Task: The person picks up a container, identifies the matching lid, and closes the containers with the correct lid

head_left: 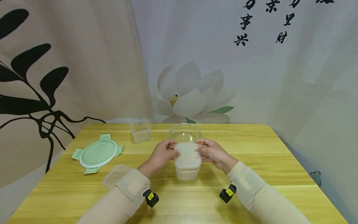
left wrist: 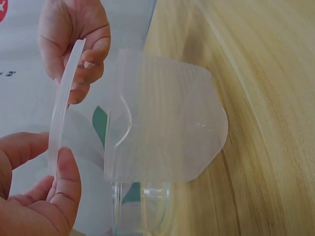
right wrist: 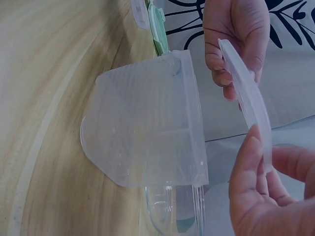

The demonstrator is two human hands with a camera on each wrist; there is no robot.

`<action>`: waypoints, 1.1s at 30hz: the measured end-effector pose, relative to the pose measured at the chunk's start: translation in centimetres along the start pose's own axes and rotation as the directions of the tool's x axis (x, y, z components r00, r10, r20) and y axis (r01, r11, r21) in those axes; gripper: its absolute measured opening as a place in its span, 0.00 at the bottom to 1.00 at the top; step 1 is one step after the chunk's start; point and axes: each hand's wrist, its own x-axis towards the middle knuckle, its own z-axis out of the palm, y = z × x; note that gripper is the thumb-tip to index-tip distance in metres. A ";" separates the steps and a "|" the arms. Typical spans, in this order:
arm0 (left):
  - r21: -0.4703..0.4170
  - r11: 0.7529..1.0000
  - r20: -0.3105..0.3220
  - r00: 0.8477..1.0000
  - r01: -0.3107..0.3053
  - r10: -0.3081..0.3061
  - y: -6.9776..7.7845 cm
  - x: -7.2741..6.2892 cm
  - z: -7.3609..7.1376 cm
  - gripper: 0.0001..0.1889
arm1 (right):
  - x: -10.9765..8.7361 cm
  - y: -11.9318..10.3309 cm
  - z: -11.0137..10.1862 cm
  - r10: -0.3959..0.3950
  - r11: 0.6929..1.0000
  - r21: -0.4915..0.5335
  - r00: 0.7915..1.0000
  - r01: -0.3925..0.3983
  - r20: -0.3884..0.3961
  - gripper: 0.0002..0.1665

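Note:
Both hands hold a translucent plastic lid point(head_left: 188, 155) by its two opposite sides. My left hand point(head_left: 160, 155) pinches its left edge between thumb and fingers, while my right hand point(head_left: 214, 154) does the same on the right. Below the lid, a translucent square plastic container point(head_left: 188, 175) stands upright on the table. In the left wrist view the lid point(left wrist: 64, 110) appears edge-on, slightly bowed, with a gap between it and the container point(left wrist: 162, 123). The right wrist view likewise has the lid point(right wrist: 249, 101) apart from the container's rim.
Right behind the container is a round clear glass bowl point(head_left: 185, 127). Another translucent container point(head_left: 140, 131) stands back left. A round green lid with side flaps point(head_left: 99, 153) lies on the left, and a clear lid point(head_left: 116, 176) lies near the left sleeve. A printed curtain point(head_left: 251, 87) hangs behind the wooden table point(head_left: 251, 193).

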 end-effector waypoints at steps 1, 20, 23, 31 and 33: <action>-0.001 1.000 0.000 1.000 0.002 -0.002 0.1 0.0 0.0 0.21 | 0.0 0.0 0.0 -0.001 1.000 -0.004 1.000 0.001 -0.006 0.26; 0.059 0.997 -0.030 0.998 -0.058 0.059 -0.1 0.2 0.3 0.21 | 0.4 0.0 0.4 -0.009 0.999 -0.050 0.999 0.006 -0.054 0.25; 0.073 0.996 -0.033 0.998 -0.054 0.057 -0.2 0.2 0.3 0.21 | 0.5 0.1 0.6 -0.004 0.999 -0.047 0.998 0.001 -0.056 0.24; 0.077 0.995 -0.035 0.997 -0.068 0.071 -0.5 0.1 0.2 0.20 | 0.8 0.5 0.9 -0.007 0.997 -0.071 0.996 0.001 -0.084 0.22; 0.077 0.995 -0.027 0.997 -0.068 0.070 -0.6 0.1 0.3 0.20 | 0.8 0.6 0.9 -0.007 0.997 -0.078 0.995 -0.001 -0.095 0.22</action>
